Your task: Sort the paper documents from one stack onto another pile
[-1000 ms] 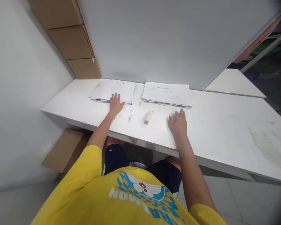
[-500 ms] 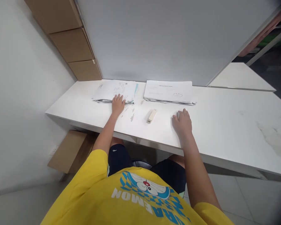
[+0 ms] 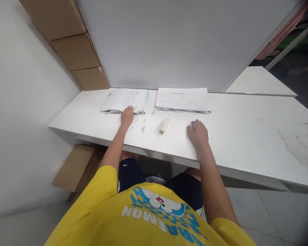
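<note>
My left hand (image 3: pixel 127 117) rests on the front edge of the left stack of papers (image 3: pixel 115 99), its fingers lying over the top sheet. Printed text and a small square code show on that sheet, and a light-blue strip sticks out at the stack's right side. My right hand (image 3: pixel 199 132) lies on the desk with curled fingers; a small greyish bit shows between thumb and fingers, too small to name. Between the hands lies a small cream stapler (image 3: pixel 164 126), touched by neither. Behind it sits the right stack of papers (image 3: pixel 181 99), its top sheet bearing a round stamp.
The white desk (image 3: pixel 236 136) has grey scuffs near the left stack and a worn patch at the far right. A grey panel (image 3: pixel 169 41) rises behind it. Cardboard boxes (image 3: pixel 87 51) are piled at the back left, and an open cardboard box (image 3: pixel 74 167) is under the desk.
My left hand has slid slightly toward me, its fingers now closer together. My right hand's fingers have curled in more. The view has shifted a little; stapler and stacks stay in place.
</note>
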Tool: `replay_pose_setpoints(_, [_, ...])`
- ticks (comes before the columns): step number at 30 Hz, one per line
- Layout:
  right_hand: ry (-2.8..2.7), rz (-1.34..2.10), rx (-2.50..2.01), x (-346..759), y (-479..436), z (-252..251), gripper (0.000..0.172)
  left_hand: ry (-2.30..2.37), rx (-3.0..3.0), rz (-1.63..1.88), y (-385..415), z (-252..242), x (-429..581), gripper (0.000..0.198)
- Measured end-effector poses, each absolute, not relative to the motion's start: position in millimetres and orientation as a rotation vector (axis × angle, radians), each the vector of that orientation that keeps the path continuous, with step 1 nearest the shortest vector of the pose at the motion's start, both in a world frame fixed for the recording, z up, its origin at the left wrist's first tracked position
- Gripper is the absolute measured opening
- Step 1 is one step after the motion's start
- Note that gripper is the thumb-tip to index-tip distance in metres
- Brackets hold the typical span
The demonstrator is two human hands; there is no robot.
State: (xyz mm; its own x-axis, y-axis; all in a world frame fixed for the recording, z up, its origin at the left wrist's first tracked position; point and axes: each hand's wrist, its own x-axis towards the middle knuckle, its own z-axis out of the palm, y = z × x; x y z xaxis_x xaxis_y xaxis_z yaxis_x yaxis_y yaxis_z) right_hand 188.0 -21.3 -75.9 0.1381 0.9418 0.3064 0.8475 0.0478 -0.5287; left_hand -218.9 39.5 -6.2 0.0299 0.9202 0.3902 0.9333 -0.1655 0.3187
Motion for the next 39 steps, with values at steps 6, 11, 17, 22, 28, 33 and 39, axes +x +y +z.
replay_pose_setpoints(6, [-1.722, 0.185, -1.832, 188.2, -21.6, -76.6, 0.053, -2.004, -2.213, -0.842, 41.0, -7.8, -218.8, 0.043])
replay_pose_setpoints(11, [-1.716, 0.187, -1.816, 189.4, -21.1, -77.9, 0.051, -2.021, -2.213, -0.818, 41.5, -7.3, -218.7, 0.042])
replay_pose_setpoints(17, [-1.719, 0.185, -1.816, 191.8, -19.7, -80.0, 0.052, -2.035, -2.213, -0.817, 41.8, -6.5, -217.9, 0.04])
replay_pose_setpoints(22, [-1.733, 0.198, -1.835, 193.2, -20.1, -79.8, 0.052, -2.032, -2.204, -0.846, 42.3, -7.1, -217.5, 0.038])
replay_pose_setpoints(28, [-1.735, 0.215, -1.843, 193.1, -21.3, -76.4, 0.053, -2.001, -2.205, -0.858, 43.9, -8.7, -218.1, 0.04])
replay_pose_setpoints(33, [-1.741, 0.2, -1.834, 193.6, -20.9, -77.3, 0.052, -1.976, -2.235, -0.873, 45.6, -9.7, -219.8, 0.042])
replay_pose_setpoints(39, [-1.728, 0.198, -1.818, 194.9, -19.2, -80.8, 0.051, -1.993, -2.222, -0.922, 48.8, -9.6, -222.6, 0.041])
